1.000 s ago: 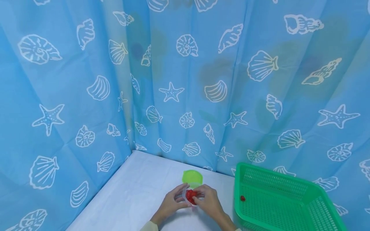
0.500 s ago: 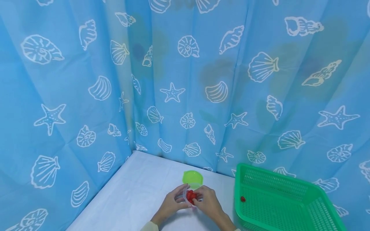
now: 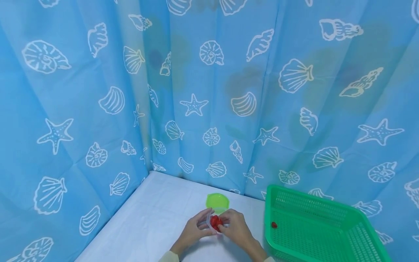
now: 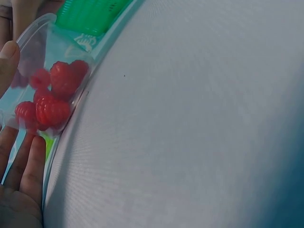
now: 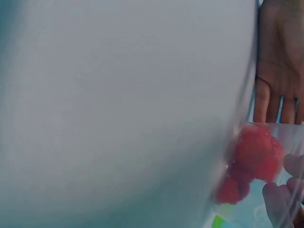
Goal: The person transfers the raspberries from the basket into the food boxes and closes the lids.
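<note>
My left hand [image 3: 193, 231] holds a clear plastic tub [image 4: 35, 47], its thumb at the near rim and straight fingers behind the wall. The tub is tilted toward the right hand. Inside lie several red raspberries [image 4: 52, 111]. My right hand [image 3: 237, 227] reaches into the mouth of the tub. Its fingertips [image 5: 273, 192] show through the clear wall, close beside the raspberries; I cannot tell whether they pinch one. One more raspberry [image 3: 274, 225] sits apart on the floor of the green basket [image 3: 269, 203].
A lime-green round lid [image 3: 217, 201] lies on the white table [image 3: 147, 218] just beyond the hands. The basket stands to the right of the right forearm. A blue curtain [image 3: 209, 91] with white shell prints hangs along the left and back.
Both hands stay in nearly the same place with the tub. The raspberries by my right fingertips have shifted slightly as the fingers work among them.
</note>
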`<state>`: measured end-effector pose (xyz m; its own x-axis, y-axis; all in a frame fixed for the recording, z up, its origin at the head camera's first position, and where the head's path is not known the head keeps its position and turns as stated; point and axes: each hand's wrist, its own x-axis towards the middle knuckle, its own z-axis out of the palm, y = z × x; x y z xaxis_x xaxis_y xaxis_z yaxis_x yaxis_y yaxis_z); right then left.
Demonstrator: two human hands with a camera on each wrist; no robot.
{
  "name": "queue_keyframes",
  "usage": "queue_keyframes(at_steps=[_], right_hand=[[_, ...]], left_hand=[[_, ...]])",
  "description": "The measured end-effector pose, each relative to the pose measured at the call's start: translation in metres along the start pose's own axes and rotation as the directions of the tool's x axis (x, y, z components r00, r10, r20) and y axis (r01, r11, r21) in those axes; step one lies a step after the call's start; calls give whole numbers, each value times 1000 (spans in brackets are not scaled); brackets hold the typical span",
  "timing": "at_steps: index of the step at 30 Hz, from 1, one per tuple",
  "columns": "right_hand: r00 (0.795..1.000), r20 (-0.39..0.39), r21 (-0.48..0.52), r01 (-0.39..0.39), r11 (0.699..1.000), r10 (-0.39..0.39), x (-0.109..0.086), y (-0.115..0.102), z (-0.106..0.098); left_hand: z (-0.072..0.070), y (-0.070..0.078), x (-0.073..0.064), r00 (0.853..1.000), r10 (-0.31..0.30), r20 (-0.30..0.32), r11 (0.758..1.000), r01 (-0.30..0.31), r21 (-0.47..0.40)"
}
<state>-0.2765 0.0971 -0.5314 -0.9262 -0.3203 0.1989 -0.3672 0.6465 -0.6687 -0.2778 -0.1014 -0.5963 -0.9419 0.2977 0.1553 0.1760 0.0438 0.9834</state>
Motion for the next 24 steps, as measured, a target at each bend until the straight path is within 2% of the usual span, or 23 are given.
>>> queue_keyframes(at_steps=[5,8,10,14,17,19,24], right_hand=[[995,-98,11,32,999,-31,1,-7,-23],[980,-190,4,67,998,-65,5,-10,-48],[964,-249,15,97,995,-90,8,-9,-67],[913,-373,17,187,982,-167,14,2,-103],[892,-410,14,214,977,-189,15,17,-127],[897,-406,12,199,980,-178,15,26,-142],[920,-381,-27,88,996,-92,11,45,-169]], left_hand=[[2,3,0,998,-56,-19,998,57,31],[3,4,1,996,-80,-32,996,81,33],[2,3,2,997,-70,-30,997,70,25],[0,1,0,1000,-11,-2,1000,11,-22],[0,1,-1,1000,-10,10,999,11,-41],[0,2,0,999,-33,8,999,33,-31],[0,2,2,999,-42,3,999,42,-12]])
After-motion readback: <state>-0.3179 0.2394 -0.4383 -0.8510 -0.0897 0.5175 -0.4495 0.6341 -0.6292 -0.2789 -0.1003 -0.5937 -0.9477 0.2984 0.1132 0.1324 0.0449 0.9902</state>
